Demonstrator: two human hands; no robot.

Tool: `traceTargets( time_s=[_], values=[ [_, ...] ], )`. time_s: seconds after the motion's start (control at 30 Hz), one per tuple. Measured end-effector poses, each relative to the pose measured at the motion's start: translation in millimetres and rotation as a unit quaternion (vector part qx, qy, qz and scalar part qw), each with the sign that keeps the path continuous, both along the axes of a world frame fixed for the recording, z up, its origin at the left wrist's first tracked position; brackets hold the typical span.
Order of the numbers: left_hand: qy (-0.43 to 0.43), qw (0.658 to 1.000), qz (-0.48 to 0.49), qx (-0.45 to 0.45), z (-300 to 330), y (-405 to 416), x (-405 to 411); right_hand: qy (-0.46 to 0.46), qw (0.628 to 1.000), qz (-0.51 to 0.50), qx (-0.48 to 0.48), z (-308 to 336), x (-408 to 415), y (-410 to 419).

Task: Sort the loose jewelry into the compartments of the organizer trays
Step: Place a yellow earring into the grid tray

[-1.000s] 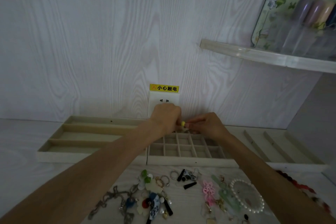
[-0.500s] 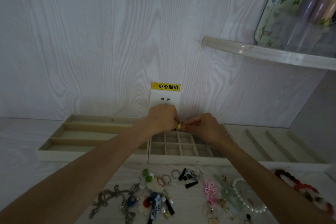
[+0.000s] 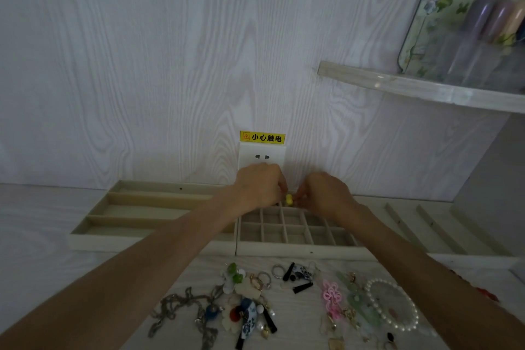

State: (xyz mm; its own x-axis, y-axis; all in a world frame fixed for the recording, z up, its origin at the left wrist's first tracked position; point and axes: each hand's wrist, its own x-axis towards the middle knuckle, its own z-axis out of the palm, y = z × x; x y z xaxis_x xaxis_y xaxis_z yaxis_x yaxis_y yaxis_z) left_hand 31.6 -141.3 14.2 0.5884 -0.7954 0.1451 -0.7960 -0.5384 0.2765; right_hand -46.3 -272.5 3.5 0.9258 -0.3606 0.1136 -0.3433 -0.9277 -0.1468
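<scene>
Fingertips of the left hand [image 3: 260,186] and right hand [image 3: 324,192] pinch a small yellow bead [image 3: 289,199] above the grid tray [image 3: 295,253], likely to drop it into a far compartment.

**Counter held trays at the back, loose jewelry in front**

A pale wood-grain counter [image 3: 42,236] carried three beige organizer trays side by side along the wall: a long-slotted tray [image 3: 136,213] on the left, a small-grid tray [image 3: 295,231] in the middle, and a ridged tray [image 3: 426,227] on the right. In front of them lay loose jewelry: a grey chain [image 3: 176,310], several rings [image 3: 264,278], a pink knot ornament [image 3: 331,297] and a pearl bracelet [image 3: 395,304].
</scene>
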Motion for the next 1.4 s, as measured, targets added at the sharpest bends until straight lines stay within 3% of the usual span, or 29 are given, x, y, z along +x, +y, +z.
traceTargets(
  time_s=[0.2,0.3,0.37,0.43,0.53,0.6,0.77,0.93,1.4],
  values=[
    [0.015,0.999,-0.019,0.033,-1.4,2.9,-2.3,0.033,0.989,0.083,-0.117,8.4,-8.1,3.0],
    [0.02,0.998,-0.014,0.049,-0.1,6.9,1.3,0.065,0.939,0.169,-0.292,12.3,-13.2,4.3],
    [0.016,0.998,-0.011,0.059,2.2,8.4,3.9,0.058,0.916,0.207,-0.339,15.6,-14.7,5.2],
    [0.016,0.998,-0.01,0.064,5.7,9.2,5.6,0.013,0.935,0.202,-0.291,21.7,-14.7,2.4],
    [0.03,0.997,-0.009,0.075,8.9,7.7,7.5,-0.015,0.993,0.098,-0.07,30.0,-13.3,-5.6],
    [0.039,0.996,-0.009,0.084,8.5,4.8,6.6,0.025,0.996,0.057,0.067,26.9,-10.0,-8.5],
    [0.038,0.994,-0.024,0.095,6.9,-2.2,1.6,0.043,0.981,0.04,0.184,12.2,-7.4,-11.2],
    [0.035,0.993,-0.032,0.107,9.2,-1.1,1.3,0.012,0.964,0.02,0.265,2.7,-3.9,-13.8],
    [0.041,0.991,-0.035,0.119,10.3,-1.4,2.0,0.012,0.951,-0.017,0.307,-0.2,1.3,-19.7]
  ],
)
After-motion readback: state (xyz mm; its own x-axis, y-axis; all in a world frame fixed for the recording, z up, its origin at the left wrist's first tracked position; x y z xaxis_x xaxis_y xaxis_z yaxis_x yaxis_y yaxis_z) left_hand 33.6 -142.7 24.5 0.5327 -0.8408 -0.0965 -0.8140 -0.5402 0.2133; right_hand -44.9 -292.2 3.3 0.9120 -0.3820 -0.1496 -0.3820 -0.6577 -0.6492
